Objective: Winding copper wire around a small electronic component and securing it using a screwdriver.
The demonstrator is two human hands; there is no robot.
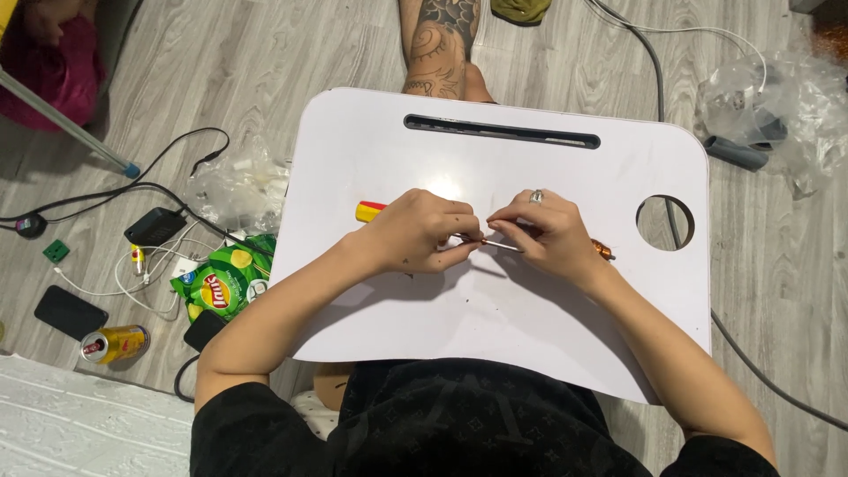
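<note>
- A green and yellow snack bag [223, 283] is seen on the floor just off the left edge of the white bench [495, 318]; a gold drink can [115, 343] lies further left, near a black phone [69, 311].
- Crumpled clear plastic [777, 106] is piled on the floor beyond the bench's far right corner.
- A long slot [502, 132] runs along the far edge, and a round hole [664, 222] is cut near the right edge; the near half of the bench is left bare.
- The left hand [415, 234] is curled around a yellow and red tool handle [371, 211] at mid-bench.
- The right hand [552, 234] is pinched on a thin metal rod [499, 245], with a copper-coloured coil [602, 252] showing behind it.
</note>
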